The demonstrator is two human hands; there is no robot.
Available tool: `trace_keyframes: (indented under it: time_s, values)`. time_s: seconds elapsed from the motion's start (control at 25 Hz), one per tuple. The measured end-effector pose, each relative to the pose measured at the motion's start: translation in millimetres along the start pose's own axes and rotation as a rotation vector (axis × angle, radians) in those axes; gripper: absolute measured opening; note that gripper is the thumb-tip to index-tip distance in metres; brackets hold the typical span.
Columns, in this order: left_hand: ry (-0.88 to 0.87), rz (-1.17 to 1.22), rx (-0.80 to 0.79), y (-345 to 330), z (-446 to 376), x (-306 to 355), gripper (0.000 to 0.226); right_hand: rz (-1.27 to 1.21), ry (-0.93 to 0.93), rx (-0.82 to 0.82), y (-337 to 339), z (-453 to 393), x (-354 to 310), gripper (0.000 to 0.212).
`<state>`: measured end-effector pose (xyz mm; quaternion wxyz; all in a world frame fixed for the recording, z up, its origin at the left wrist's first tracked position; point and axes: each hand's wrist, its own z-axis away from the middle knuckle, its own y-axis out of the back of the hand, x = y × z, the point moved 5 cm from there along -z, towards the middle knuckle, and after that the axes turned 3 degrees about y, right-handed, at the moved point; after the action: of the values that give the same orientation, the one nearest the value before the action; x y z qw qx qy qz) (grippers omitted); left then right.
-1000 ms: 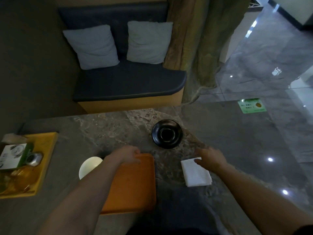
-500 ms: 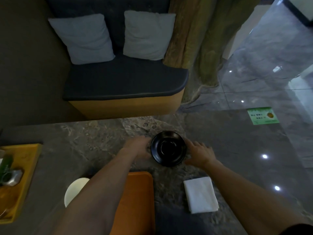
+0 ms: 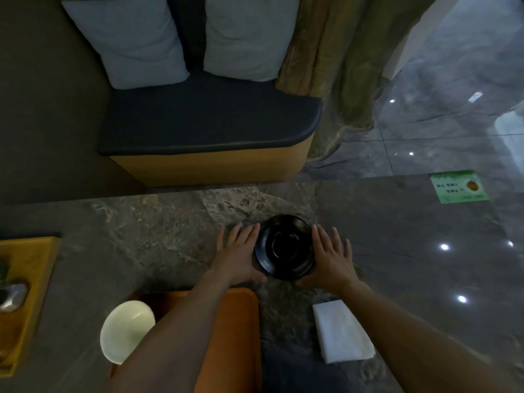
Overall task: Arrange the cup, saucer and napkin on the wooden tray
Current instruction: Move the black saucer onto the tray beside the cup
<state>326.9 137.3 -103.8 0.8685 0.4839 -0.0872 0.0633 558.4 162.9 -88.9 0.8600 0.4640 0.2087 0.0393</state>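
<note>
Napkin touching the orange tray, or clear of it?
Apart. The head view shows bare stone tabletop between the white napkin and the orange tray.

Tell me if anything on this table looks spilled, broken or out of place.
Nothing stands out. The black saucer sits level between the left hand and right hand, the napkin lies folded flat, and the wooden tray shows no spill.

Only one thing in the room bore writing: a green sticker (image 3: pixel 459 186) lying flat on the glossy floor (image 3: pixel 442 114), far right of the bench (image 3: pixel 147 228). It carried a few lines of pale characters and a small yellow picture at its right end, but the print was too small and blurred to read.
</note>
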Motion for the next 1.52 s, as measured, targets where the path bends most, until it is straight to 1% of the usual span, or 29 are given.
trace_keyframes:
  time_s: [0.24, 0.64, 0.96, 1.24, 1.52]
  values:
    - [-0.028, 0.117, 0.091, -4.6, 1.0, -4.3, 0.127, -0.012, -0.071, -0.001, -8.8, -1.5, 11.9, 0.140]
    - [-0.032, 0.151, 0.106, -10.4, -1.0, -7.3, 0.127, -0.104, -0.053, 0.042, -18.7, -0.4, 18.4, 0.133]
    - [-0.028, 0.233, 0.163, -14.3, -0.9, -6.6, 0.129, -0.128, -0.056, 0.062, -18.2, -0.8, 18.8, 0.131]
    - [-0.006, 0.290, 0.167, -10.9, 11.5, -7.4, 0.131, -0.139, -0.023, 0.040, -14.1, 5.9, 10.8, 0.132]
    - [0.008, 0.316, 0.209, 12.5, 50.0, 1.9, 0.135, -0.155, 0.042, 0.098, 5.0, 33.9, -4.9, 0.130]
